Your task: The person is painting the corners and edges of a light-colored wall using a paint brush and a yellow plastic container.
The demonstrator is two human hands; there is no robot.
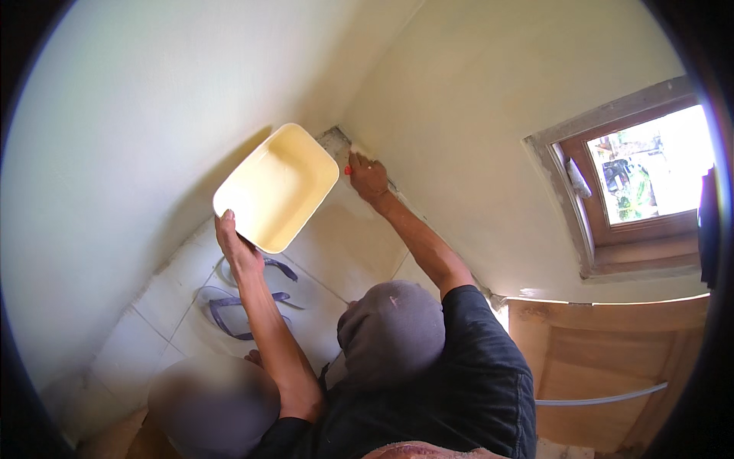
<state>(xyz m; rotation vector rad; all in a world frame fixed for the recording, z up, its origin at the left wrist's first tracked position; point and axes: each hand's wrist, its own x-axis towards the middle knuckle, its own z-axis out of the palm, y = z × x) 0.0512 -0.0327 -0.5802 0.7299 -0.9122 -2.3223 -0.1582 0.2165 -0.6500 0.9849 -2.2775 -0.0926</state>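
Observation:
My left hand (238, 249) grips a pale yellow rectangular plastic tub (281, 189) by its near left corner, thumb over the rim. The tub is tilted so its inside faces me, and its bottom looks bare. Low in the corner of the room, my right hand (368, 177) is closed around a small tool with a red handle end (347, 170). Fingers hide most of that tool, and a pale tip shows by the wall. Close to it is a rough grey patch (334, 139) at the foot of the corner.
Pale walls (459, 143) meet ahead of me over a tiled floor (350, 241). Flip-flops (235, 312) with dark straps lie below the tub. My bent knees (395, 333) are close in front. At right are a wood-framed window (608, 229) and a wooden door (608, 356).

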